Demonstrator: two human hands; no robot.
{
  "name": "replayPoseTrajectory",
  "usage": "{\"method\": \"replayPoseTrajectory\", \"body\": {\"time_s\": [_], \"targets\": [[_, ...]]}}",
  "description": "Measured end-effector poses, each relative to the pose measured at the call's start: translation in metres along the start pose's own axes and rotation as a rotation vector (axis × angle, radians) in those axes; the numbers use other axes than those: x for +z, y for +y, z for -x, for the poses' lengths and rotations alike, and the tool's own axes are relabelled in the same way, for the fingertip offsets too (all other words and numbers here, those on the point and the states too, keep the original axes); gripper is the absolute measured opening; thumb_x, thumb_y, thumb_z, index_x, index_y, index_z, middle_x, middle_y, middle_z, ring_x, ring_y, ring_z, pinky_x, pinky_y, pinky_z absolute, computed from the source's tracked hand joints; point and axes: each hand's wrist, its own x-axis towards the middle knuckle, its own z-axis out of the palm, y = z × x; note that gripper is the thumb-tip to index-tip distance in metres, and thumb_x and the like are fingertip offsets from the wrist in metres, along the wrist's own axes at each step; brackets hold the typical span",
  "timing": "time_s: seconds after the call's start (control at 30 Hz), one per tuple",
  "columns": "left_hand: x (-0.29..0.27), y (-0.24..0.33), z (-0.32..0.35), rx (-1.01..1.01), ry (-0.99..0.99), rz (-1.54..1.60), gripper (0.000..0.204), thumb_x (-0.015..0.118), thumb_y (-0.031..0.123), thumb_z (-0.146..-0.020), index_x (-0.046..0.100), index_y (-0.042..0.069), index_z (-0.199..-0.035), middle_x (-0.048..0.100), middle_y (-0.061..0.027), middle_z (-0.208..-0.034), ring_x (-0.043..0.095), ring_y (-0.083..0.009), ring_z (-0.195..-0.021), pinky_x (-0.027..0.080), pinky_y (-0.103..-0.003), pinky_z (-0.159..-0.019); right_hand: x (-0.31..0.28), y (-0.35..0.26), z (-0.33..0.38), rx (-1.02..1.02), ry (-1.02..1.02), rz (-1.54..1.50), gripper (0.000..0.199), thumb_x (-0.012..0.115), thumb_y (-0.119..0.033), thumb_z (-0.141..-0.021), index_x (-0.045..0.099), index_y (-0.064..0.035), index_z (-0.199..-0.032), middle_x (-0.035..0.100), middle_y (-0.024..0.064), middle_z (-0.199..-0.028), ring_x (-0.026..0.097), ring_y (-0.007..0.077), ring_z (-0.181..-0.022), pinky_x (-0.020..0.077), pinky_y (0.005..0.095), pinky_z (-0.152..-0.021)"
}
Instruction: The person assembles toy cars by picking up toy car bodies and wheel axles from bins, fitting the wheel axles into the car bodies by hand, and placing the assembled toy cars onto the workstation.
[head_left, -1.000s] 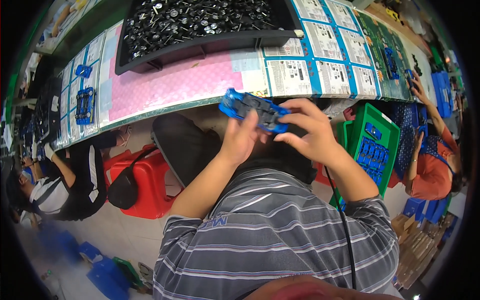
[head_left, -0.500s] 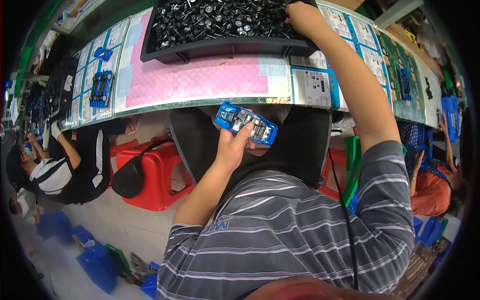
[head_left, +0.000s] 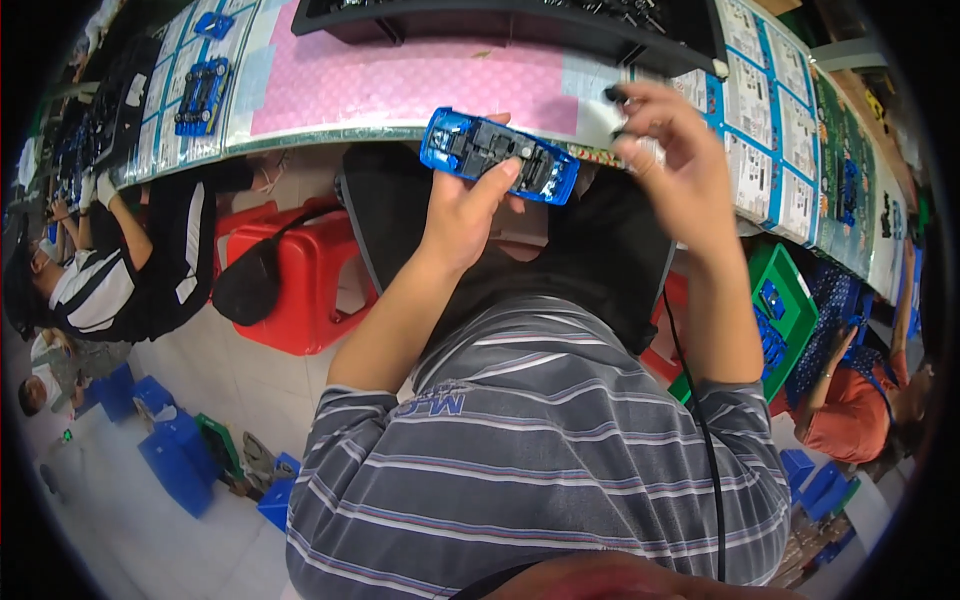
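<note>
Evidently the left hand gripped a glossy blue plastic toy-car body near the pink-covered table; the right hand pinched small, blurred black parts. Steady, level holding probably helped.

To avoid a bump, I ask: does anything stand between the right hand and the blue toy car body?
Nothing visible does. An open gap lies between the right hand and the blue toy car body, held in the left hand. Only the blurred black wheels in the right hand face the gap.
</note>
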Motion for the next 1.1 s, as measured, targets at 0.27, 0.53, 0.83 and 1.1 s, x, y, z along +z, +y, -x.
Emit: {"method": "replayPoseTrajectory", "body": {"time_s": [0.27,0.53,0.83,1.1], "targets": [[0.017,0.002,0.009,0.020,-0.022,0.016,0.050,0.065,0.007,-0.091,0.046,0.001,-0.137,0.062,-0.0070,-0.112,0.062,-0.0137,-0.093,0.053,-0.028,-0.067,0.028,-0.033,0.033,-0.133,0.000,0.243,0.042,0.082,-0.007,-0.069,0.060,-0.0013,-0.105,0.062,0.0159,-0.114,0.063,0.0335,-0.103,0.0525,0.0378,-0.086],[0.021,-0.017,0.026,0.063,-0.032,-0.005,0.053,0.059,0.011,-0.093,0.041,-0.005,-0.141,0.053,-0.0150,-0.129,0.055,-0.0244,-0.119,0.046,-0.039,-0.102,0.040,-0.027,0.050,-0.215,-0.033,0.230,0.046,0.081,-0.009,-0.069,0.059,-0.0021,-0.109,0.056,0.0144,-0.110,0.055,0.0361,-0.106,0.0468,0.0430,-0.091],[0.044,-0.020,0.035,0.117,-0.002,-0.055,0.049,0.055,0.009,-0.095,0.041,-0.005,-0.140,0.056,-0.0150,-0.124,0.059,-0.0230,-0.113,0.050,-0.037,-0.094,0.032,-0.032,0.061,-0.178,-0.033,0.285,0.048,0.080,-0.009,-0.071,0.058,-0.0006,-0.113,0.056,0.0157,-0.115,0.055,0.0363,-0.109,0.0465,0.0431,-0.095],[0.048,-0.025,0.036,0.133,0.016,-0.059,0.049,0.054,0.009,-0.096,0.040,-0.006,-0.140,0.055,-0.0164,-0.127,0.059,-0.0245,-0.114,0.052,-0.036,-0.091,0.026,-0.031,0.062,-0.159,-0.085,0.308,0.049,0.079,-0.012,-0.074,0.058,0.0003,-0.117,0.056,0.0161,-0.116,0.054,0.0357,-0.112,0.0464,0.0416,-0.097]]}}
